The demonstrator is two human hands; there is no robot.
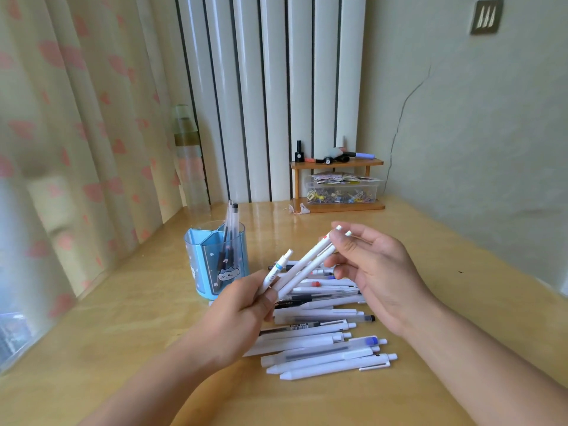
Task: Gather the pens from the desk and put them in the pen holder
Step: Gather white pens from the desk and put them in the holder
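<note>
**White pens held between both hands, holder off to the left**

White plastic pens (302, 265), a small bundle, slant from low-left to high-right above the desk. My left hand (242, 305) grips their lower ends; my right hand (372, 265) pinches the upper tips. I judge the left hand nearer the blue translucent divided pen holder (215, 265), which stands just left of the bundle with two pens upright inside. More white pens (322, 342) lie heaped on the glossy wooden desk (430, 272) below. Open room lies above the holder's rim.
</note>
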